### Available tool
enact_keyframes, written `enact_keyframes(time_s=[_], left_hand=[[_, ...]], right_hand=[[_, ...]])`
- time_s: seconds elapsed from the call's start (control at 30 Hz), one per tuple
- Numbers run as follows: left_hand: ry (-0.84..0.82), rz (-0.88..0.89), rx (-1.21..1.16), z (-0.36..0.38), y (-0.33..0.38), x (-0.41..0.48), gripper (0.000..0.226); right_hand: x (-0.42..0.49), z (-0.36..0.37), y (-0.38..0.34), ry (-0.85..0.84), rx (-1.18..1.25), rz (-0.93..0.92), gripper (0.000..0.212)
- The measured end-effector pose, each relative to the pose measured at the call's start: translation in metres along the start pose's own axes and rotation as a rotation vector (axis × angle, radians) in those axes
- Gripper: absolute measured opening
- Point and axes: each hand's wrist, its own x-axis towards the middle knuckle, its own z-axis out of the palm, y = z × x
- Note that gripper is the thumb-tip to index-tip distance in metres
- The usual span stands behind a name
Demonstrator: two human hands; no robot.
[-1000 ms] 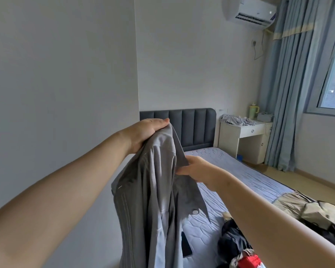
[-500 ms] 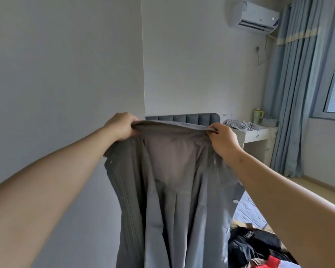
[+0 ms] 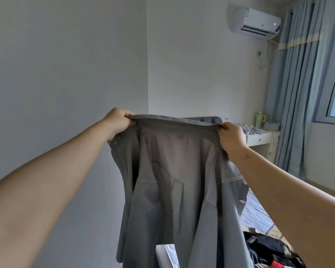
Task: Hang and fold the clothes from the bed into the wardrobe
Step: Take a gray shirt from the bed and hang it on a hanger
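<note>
A grey button-up shirt (image 3: 174, 182) hangs open in front of me, held up by its collar, inside facing me. My left hand (image 3: 118, 122) grips the collar's left end and my right hand (image 3: 231, 138) grips its right end, stretching the collar flat between them. The bed (image 3: 256, 211) with a blue quilted cover lies behind and below the shirt at the right. A pile of dark and red clothes (image 3: 267, 250) sits on the bed at the lower right. No wardrobe is in view.
A grey wall (image 3: 56, 84) stands close on the left. A white bedside desk (image 3: 259, 138) with a yellow-green jug (image 3: 260, 120) stands by blue curtains (image 3: 298, 89) and a window. An air conditioner (image 3: 254, 23) hangs high on the far wall.
My right hand moved from the shirt's front up to the collar's right end. Both hands spread apart and the shirt opened out flat. The view tilted slightly upward.
</note>
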Motion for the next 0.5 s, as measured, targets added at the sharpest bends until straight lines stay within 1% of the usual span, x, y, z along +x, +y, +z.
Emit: enact_keyframes(time_s=[0.07, 0.13, 0.2, 0.27, 0.3, 0.33, 0.37, 0.4, 0.43, 0.47, 0.5], left_hand=[[0.037, -0.005, 0.032, 0.001, -0.004, 0.001, 0.012], [0.071, -0.005, 0.127, 0.005, -0.008, 0.001, 0.013], [0.091, -0.044, 0.279, 0.011, -0.011, 0.0, 0.017], [0.102, -0.094, 0.499, 0.016, -0.016, -0.003, 0.025], [0.1, -0.102, 0.591, 0.019, -0.018, -0.005, 0.028], [0.106, -0.093, 0.633, 0.022, -0.019, -0.006, 0.028], [0.127, -0.067, 0.622, 0.025, -0.019, -0.009, 0.025], [0.154, -0.03, 0.559, 0.029, -0.017, -0.012, 0.02], [0.151, 0.001, 0.424, 0.032, -0.014, -0.017, 0.018], [0.077, 0.01, 0.219, 0.034, -0.008, -0.022, 0.022], [-0.081, -0.002, -0.026, 0.036, -0.002, -0.028, 0.03]], right_hand=[[-0.002, 0.001, -0.004, -0.011, 0.029, 0.047, 0.028], [-0.006, 0.002, -0.012, -0.052, 0.158, 0.151, 0.032], [-0.009, 0.003, -0.022, -0.118, 0.333, 0.289, 0.028], [-0.013, 0.004, -0.031, -0.174, 0.483, 0.419, 0.023], [-0.016, 0.004, -0.035, -0.189, 0.549, 0.464, 0.02], [-0.017, 0.004, -0.038, -0.201, 0.612, 0.494, 0.019], [-0.019, 0.004, -0.041, -0.212, 0.676, 0.515, 0.02], [-0.021, 0.005, -0.043, -0.221, 0.742, 0.534, 0.023], [-0.022, 0.007, -0.046, -0.223, 0.811, 0.555, 0.025], [-0.024, 0.01, -0.047, -0.223, 0.882, 0.574, 0.027], [-0.025, 0.014, -0.049, -0.226, 0.946, 0.588, 0.027]])
